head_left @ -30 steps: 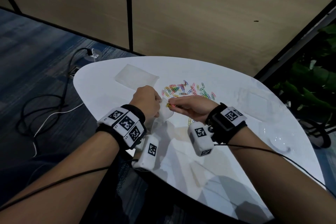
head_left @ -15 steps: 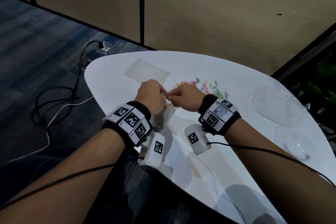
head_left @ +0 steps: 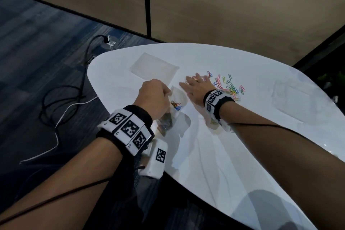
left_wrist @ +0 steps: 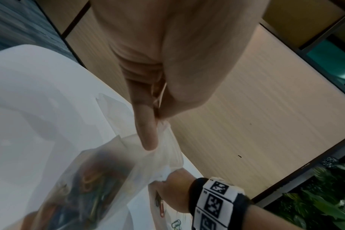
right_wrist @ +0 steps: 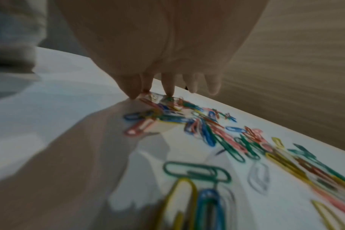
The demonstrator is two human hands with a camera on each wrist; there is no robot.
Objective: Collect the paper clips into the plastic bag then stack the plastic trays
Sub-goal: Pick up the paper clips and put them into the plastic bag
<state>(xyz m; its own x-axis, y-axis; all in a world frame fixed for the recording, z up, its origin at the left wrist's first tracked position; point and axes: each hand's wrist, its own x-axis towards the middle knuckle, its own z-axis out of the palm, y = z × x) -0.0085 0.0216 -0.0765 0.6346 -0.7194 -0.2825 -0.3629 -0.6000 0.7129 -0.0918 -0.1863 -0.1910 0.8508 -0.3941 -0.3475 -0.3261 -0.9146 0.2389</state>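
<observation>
Left hand (head_left: 153,95): mine, pinching the plastic bag (head_left: 177,99) by its mouth, several clips inside. Right hand (head_left: 196,87): mine, fingers (right_wrist: 168,84) spread flat, tips pressing the near edge of the paper clips (head_left: 229,86) scattered on the white table (head_left: 242,145). Plastic trays: one (head_left: 154,67) beyond the bag, another (head_left: 296,97) far right.
</observation>
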